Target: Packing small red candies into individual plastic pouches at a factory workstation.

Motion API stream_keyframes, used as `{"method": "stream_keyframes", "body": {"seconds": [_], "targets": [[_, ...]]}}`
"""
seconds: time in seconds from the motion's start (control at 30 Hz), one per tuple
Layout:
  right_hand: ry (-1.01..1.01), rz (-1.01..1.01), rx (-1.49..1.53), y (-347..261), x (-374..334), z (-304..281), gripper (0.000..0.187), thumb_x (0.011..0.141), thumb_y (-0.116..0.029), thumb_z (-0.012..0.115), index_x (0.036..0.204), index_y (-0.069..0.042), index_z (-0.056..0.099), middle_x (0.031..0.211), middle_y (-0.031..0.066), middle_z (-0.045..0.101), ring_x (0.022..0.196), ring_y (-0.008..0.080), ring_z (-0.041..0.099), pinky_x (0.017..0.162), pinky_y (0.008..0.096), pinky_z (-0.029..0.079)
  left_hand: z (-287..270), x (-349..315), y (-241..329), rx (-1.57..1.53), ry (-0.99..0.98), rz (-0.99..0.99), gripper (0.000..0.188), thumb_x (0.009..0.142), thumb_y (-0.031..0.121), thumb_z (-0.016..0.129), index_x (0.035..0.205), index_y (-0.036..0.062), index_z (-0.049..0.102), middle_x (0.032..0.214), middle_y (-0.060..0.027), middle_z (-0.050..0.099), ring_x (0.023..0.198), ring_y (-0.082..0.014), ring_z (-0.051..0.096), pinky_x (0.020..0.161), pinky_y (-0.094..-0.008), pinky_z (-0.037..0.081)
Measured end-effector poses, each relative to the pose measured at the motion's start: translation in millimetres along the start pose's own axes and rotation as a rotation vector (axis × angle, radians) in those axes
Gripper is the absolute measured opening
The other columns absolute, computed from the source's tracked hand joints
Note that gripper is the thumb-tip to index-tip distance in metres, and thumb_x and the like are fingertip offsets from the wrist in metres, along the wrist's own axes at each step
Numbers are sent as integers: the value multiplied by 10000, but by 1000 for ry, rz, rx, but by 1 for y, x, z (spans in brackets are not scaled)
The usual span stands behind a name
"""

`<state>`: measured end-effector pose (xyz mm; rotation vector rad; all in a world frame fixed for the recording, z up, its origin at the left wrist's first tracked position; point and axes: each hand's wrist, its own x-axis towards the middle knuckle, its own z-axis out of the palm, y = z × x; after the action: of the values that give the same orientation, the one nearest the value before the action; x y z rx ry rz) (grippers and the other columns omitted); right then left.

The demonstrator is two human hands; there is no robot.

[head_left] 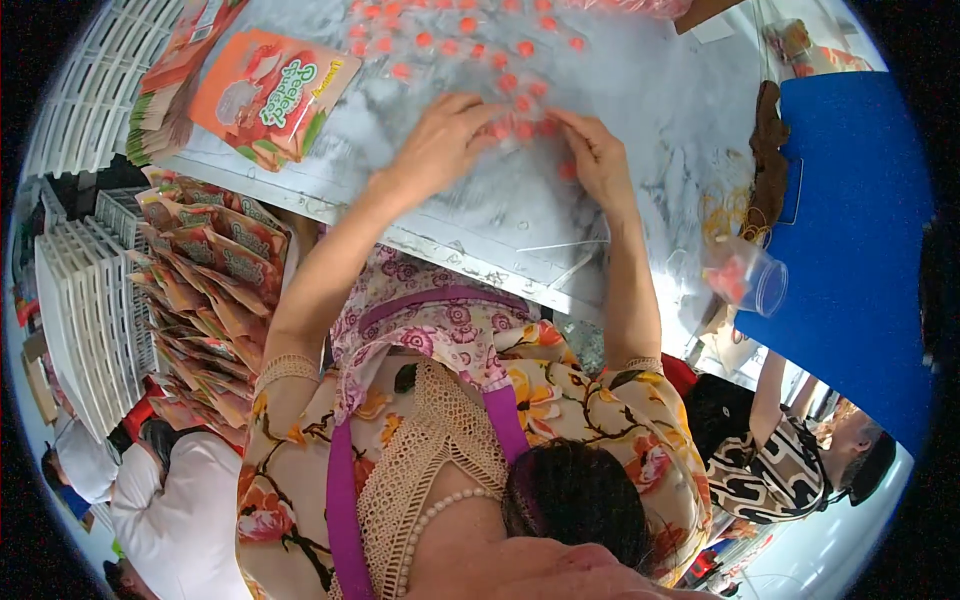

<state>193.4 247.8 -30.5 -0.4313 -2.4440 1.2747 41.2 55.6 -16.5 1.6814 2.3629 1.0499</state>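
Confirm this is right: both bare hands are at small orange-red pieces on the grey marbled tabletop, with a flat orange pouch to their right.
Wrong side: the head view shows the flat orange pouch to the left of the bare left hand and right hand, which are at small orange-red pieces on the grey marbled tabletop.

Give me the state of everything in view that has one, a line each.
Left hand: fingers bent, at the packets; grip unclear
Right hand: fingers bent, at the packets; grip unclear
Small red-centred packets: loose, scattered
Front orange pouch: lying flat; seal unclear
Lower-left pouches: packed closely together
Clear cup: partly filled with something red
Rubber bands: loose, bunched
White crates: stacked
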Motion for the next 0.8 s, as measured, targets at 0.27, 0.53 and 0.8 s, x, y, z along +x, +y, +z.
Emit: {"method": "stream_keyframes", "body": {"seconds": [0.27,0.53,0.8], "targets": [[-40,145,119,-16,-32,-12,260,973,-59,476,1176,-38,636,1019,49,664,894,113,602,749,220,474,17,-20,35,-338,-166,-165,395,805,134,700,1182,61,607,1039,-132,592,776,-236,631,685,-335,511],[131,247,276,-10,-56,-35,271,978,-60,455,1180,0,627,1085,75,677,1025,140,598,925,256,436,14,-13,30,-321,-262,-133,426,788,121,709,1194,38,609,984,-111,607,751,-192,617,695,-297,494],[72,319,241,-14,-48,-32,267,973,-71,467,1172,-16,636,1108,61,674,1051,136,589,928,265,441,29,-11,41,-425,-247,-147,431,784,114,702,1198,43,607,960,-129,630,796,-207,627,708,-309,498]]}}
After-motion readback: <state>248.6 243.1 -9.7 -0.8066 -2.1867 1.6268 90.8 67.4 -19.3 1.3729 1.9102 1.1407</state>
